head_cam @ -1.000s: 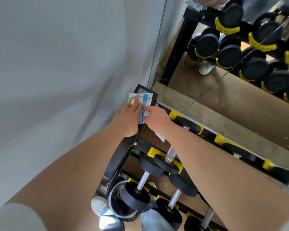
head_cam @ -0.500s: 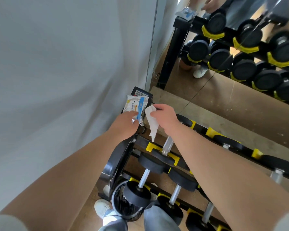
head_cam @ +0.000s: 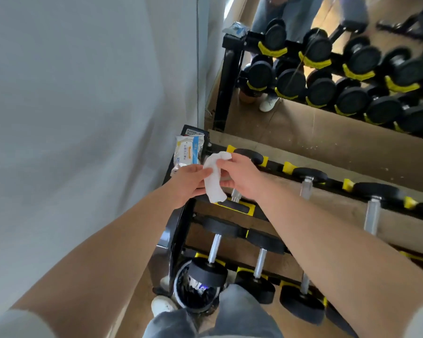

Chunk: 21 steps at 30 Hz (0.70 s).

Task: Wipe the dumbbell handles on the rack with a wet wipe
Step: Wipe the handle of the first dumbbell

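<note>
Nearest you, a round bin (head_cam: 195,296) is sitting on the floor at the foot of the rack (head_cam: 178,230), beside your white shoe (head_cam: 163,304). Above it, on the lower tier, three chrome dumbbell handles (head_cam: 214,250) are showing, with nothing touching them. Higher up, you are holding the one wet wipe (head_cam: 214,181) between both hands just above the left end of the top tier. Your left hand (head_cam: 189,184) is pinching its near edge between thumb and fingers. Your right hand (head_cam: 242,178) is gripping its upper end with curled fingers. The wipe is hanging bunched and appears to be touching no handle, though one is peeking out just below your right hand. Two more handles are standing along the top tier to the right, making six plainly in view. On this showing, the wiping is not yet under way, and every handle is waiting. Just beyond your hands, one wipe pack (head_cam: 188,152) is lying on the rack's end post. Farthest off, a mirror (head_cam: 327,118) is reflecting the rack.
</note>
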Motion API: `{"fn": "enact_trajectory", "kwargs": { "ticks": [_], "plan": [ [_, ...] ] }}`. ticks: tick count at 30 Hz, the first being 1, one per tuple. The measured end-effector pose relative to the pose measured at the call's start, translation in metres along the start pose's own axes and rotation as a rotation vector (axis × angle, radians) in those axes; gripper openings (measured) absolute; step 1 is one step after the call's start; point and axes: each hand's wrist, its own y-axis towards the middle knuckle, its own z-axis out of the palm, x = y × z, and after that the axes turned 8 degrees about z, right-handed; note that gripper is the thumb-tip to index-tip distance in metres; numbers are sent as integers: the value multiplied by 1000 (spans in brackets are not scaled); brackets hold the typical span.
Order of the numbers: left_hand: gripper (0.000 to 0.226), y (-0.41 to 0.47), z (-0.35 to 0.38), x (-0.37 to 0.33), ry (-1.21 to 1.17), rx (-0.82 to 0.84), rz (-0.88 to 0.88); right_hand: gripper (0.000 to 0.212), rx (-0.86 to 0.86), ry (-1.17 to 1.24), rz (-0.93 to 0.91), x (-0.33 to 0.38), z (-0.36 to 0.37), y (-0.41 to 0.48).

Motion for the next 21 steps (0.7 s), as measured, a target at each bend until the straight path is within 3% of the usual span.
{"fn": "enact_trajectory", "kwargs": {
  "ticks": [3,6,11,13,16,21],
  "plan": [
    [16,-16,-5,4,72,24,30,15,-122,14,-24,-15,3,-23],
    [19,-33,-8,8,72,71,42,12,-127,195,-12,-28,5,-46],
    [28,-47,0,14,97,55,114,47,53,386,52,-49,0,-78],
    [38,-47,5,18,184,56,156,61,73,323,51,-58,-10,-84],
    [37,-45,17,23,292,121,216,58,30,110,-18,-66,-31,-87],
    [34,-31,46,31,596,197,257,26,-115,-399,-131,-58,-68,-80]
  ]
}}
